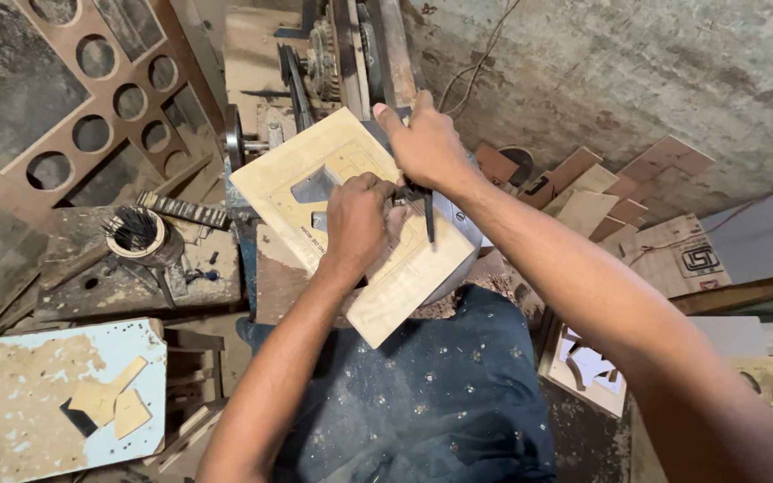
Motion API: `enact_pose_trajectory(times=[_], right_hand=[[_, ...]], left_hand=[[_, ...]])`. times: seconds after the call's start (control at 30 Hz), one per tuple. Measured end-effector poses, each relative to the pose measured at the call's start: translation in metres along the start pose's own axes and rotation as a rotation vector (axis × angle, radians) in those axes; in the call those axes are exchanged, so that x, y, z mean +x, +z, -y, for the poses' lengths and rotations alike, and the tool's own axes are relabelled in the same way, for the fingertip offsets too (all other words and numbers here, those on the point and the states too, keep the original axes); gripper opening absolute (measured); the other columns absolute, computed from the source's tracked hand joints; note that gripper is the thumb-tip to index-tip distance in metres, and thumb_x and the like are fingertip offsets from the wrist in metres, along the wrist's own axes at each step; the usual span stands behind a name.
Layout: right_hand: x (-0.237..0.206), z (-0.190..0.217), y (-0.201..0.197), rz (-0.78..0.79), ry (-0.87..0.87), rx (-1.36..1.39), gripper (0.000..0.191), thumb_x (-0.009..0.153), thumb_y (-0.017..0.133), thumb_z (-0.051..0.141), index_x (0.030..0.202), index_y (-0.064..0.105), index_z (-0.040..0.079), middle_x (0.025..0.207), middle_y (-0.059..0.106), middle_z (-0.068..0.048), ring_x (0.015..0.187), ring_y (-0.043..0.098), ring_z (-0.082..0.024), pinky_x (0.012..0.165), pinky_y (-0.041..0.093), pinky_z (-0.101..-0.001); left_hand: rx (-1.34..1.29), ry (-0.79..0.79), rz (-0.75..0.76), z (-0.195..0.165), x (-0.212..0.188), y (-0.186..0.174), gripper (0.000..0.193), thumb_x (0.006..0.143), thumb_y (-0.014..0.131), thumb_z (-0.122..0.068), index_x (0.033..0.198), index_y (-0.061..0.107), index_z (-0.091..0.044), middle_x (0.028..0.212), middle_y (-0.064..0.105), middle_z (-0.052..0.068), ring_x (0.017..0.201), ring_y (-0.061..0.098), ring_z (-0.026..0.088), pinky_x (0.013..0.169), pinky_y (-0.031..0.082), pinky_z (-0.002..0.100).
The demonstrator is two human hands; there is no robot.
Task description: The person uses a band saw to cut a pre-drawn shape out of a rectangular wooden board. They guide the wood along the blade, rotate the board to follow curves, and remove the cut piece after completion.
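Our left hand point(358, 219) is curled, fingers pressed together on the plywood panel point(355, 224). Our right hand point(427, 143), arm stretched across the panel, is clamped on the machine's dark lever point(426, 213) at its far edge.

Two hands are in view — the left hand point(357, 217) and the right hand point(425, 143) — both on one pale plywood panel point(402, 273). One round tin point(139, 237) holds a bundle of thin dark rods, too many to count. One brown board point(100, 85) shows seven round holes, perhaps more beyond the edge. One blue-faced board point(20, 385) carries two pale offcuts point(114, 402).
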State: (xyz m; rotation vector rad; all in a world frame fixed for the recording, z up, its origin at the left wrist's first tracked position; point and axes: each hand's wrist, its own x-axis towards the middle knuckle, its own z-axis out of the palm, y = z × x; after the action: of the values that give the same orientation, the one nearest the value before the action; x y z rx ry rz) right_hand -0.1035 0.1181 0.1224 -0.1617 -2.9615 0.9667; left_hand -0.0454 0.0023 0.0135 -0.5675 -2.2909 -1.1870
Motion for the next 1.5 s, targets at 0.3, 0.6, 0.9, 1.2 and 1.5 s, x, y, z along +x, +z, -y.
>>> enact_pose_trajectory(times=[0.3,0.6,0.9,1.2,1.5], right_hand=[[0.003,-0.018,0.008,-0.039,-0.084,-0.124,0.067,0.1,0.053,0.054,0.121,0.05,-0.01,0.097,0.069,-0.038,0.1,0.069,-0.053,0.092,0.051,-0.055],[-0.016,-0.018,0.01,-0.233,-0.399,0.068,0.075,0.1,0.063,0.045,0.141,0.041,-0.013,0.119,0.062,-0.04,0.114,0.062,-0.052,0.1,0.047,-0.0527],[-0.091,-0.059,0.011,-0.748,-1.278,-0.207,0.027,0.091,0.075,0.01,0.116,0.067,0.013,0.123,0.062,-0.004,0.112,0.058,-0.028,0.106,0.042,-0.053],[0.009,0.033,-0.005,-0.524,-0.657,-0.238,0.058,0.079,0.072,-0.001,0.134,0.067,0.02,0.136,0.06,-0.009,0.126,0.052,-0.034,0.101,0.043,-0.0542],[0.041,-0.048,0.01,-0.323,-0.845,0.283,0.059,0.103,0.078,0.03,0.151,0.051,0.008,0.149,0.055,-0.019,0.141,0.051,-0.036,0.118,0.042,-0.0568]], left_hand=[[0.087,0.012,0.151,0.004,0.012,-0.001,0.019,0.068,0.081,-0.018,0.078,0.078,-0.003,0.08,0.07,0.017,0.087,0.066,0.035,0.084,0.044,0.049],[0.004,0.019,0.349,0.007,0.019,-0.004,0.032,0.07,0.082,-0.025,0.088,0.072,-0.001,0.09,0.07,0.023,0.085,0.065,0.044,0.08,0.049,0.051],[0.199,-0.03,0.281,0.007,-0.013,-0.002,0.053,0.079,0.074,-0.023,0.129,0.065,-0.008,0.132,0.063,0.017,0.126,0.054,0.041,0.102,0.046,0.054],[0.431,-0.158,0.297,-0.082,-0.089,0.003,0.11,0.08,0.07,-0.064,0.146,0.033,0.015,0.15,0.025,0.048,0.139,0.024,0.065,0.115,0.013,0.065],[0.443,-0.078,0.446,-0.048,-0.077,-0.04,0.099,0.081,0.067,-0.059,0.156,0.036,-0.002,0.161,0.02,0.033,0.148,0.023,0.047,0.12,0.011,0.058]])
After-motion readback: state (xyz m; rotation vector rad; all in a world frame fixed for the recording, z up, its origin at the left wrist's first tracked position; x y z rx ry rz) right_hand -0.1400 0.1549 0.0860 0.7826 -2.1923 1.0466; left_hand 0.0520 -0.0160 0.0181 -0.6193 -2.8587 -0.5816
